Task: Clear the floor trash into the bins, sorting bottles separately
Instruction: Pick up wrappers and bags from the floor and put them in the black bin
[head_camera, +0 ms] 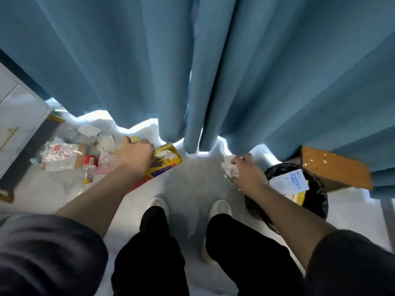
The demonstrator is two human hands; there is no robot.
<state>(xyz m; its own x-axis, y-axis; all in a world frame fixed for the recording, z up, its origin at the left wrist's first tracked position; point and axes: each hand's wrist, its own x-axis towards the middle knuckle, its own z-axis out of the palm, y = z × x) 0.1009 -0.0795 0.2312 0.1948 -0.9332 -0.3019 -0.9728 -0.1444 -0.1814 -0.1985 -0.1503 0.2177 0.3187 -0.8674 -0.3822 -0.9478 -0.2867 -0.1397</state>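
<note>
- Tissue point(229, 168), white and crumpled, is pinched in my right hand point(245, 174), at 1 o'clock from my shoes point(220, 207).
- Bin point(320, 201) with black liner stands just beside this hand, at its 4 o'clock; papers lie inside.
- My left hand point(134, 155) lies with bent fingers on the yellow box point(168, 161), at 11 o'clock from my shoes; I cannot tell if it grips.
- Clear bottle point(88, 167) with red label lies on the floor at 9 o'clock from the left hand, beside a plastic bag point(57, 154).
- Blue curtain point(192, 60) hangs at 12 o'clock.
</note>
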